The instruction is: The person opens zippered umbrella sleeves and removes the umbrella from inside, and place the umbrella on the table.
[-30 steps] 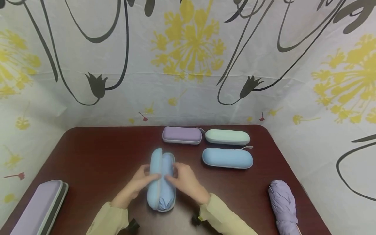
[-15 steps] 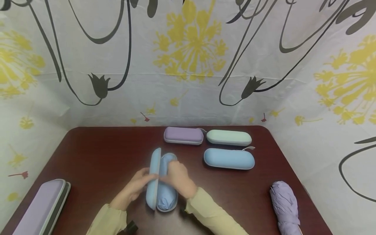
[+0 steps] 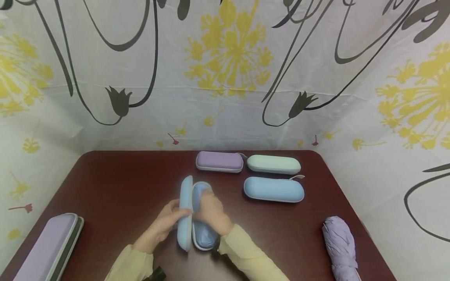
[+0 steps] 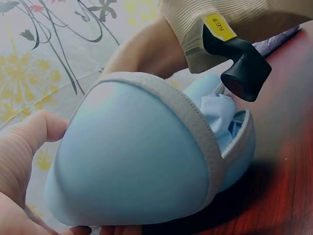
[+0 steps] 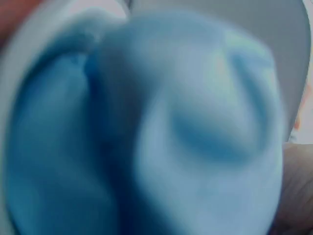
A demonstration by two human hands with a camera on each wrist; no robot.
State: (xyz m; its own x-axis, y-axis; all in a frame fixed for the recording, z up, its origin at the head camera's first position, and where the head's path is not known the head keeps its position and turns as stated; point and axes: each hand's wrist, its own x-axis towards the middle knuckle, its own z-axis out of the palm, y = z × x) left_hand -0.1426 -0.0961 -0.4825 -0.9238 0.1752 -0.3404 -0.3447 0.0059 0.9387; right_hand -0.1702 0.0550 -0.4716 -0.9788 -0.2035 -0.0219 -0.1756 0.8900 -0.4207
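Note:
A light-blue zip case (image 3: 184, 224) stands unzipped in the middle of the table, its lid raised on the left side. My left hand (image 3: 168, 219) holds that lid, thumb over its edge and fingers behind. In the left wrist view the lid's rounded end (image 4: 132, 156) fills the foreground. A folded blue umbrella (image 3: 205, 235) lies in the case's right half. Over its middle, my right hand (image 3: 213, 212) grips it from above, fingers hidden inside the case. The umbrella's crumpled cloth end (image 5: 210, 117) looms large and blurred in the right wrist view.
Behind on the right lie a purple case (image 3: 219, 161), a mint-green case (image 3: 273, 164) and another blue case (image 3: 273, 189), all closed. A folded lavender umbrella (image 3: 339, 246) lies at the right edge. A long lavender case (image 3: 47, 248) sits at the left edge. A patterned cloth hangs behind.
The lid has swung up further to the left. My right hand has moved from the case's right rim onto the umbrella inside. My left hand has stayed on the lid.

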